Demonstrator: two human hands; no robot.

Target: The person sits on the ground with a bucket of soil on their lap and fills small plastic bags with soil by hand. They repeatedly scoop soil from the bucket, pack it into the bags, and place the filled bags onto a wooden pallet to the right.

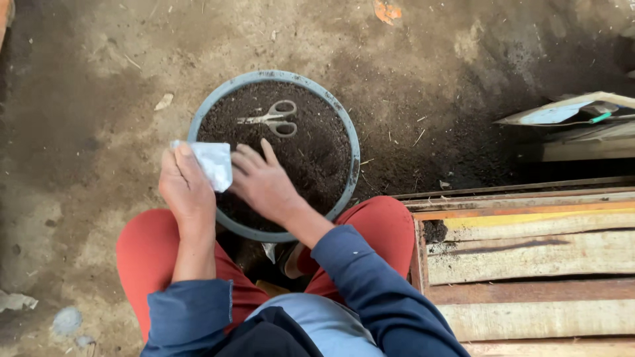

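Left hand with fingers closed on a small white packet above the left rim of a round grey pot, right hand open, fingers spread over the dark soil, holding nothing, scissors lying on the soil near the pot's far rim, wooden pallet at the right on the dirt floor

Grey-blue basin of dark soil, silver scissors, white packet, red trousers.

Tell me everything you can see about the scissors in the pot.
The scissors are small, with pale grey handle loops and silvery blades, which look shut. They lie flat on the dark soil in the far part of the round grey pot, blades pointing left, loops to the right. Neither hand touches them; the right hand is closest.
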